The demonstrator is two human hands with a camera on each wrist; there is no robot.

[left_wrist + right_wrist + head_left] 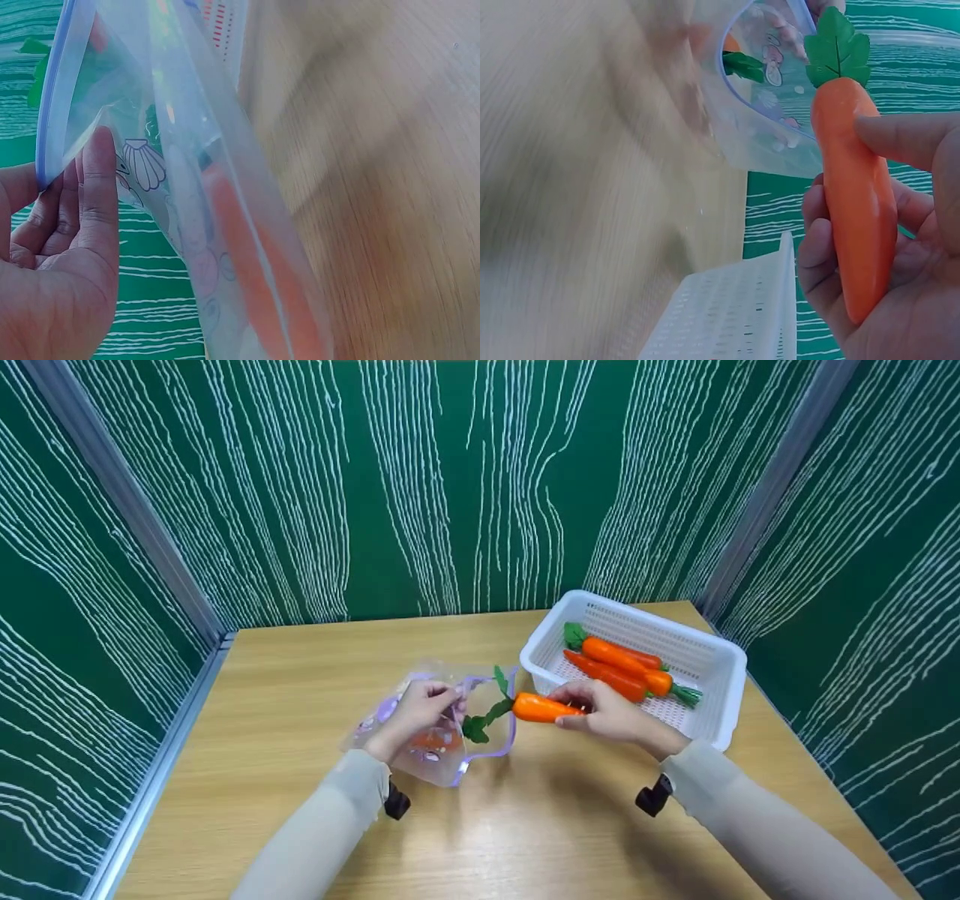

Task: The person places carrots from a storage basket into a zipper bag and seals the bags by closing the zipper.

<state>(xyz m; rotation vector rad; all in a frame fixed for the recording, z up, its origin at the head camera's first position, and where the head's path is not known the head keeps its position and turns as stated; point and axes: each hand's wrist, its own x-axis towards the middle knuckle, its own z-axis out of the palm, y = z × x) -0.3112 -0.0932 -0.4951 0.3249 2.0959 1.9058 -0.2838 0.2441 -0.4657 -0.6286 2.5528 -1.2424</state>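
Note:
An orange toy carrot [541,708] with green leaves is held by my right hand [604,712], fingers and thumb round its body. Its leafy end points left, at the mouth of a clear zip bag [439,769] with purple edging. My left hand [420,709] pinches the bag's rim between thumb and fingers, and the mouth gapes open toward the carrot. Inside the bag lies another carrot [259,262], seen through the printed plastic in the left wrist view. Green leaves [742,66] show within the bag mouth in the right wrist view.
A white perforated basket [720,682] stands at the back right of the wooden table [285,682], with several carrots [619,656] lying in it. Green walls [465,472] with white wavy lines enclose the table at the back and sides.

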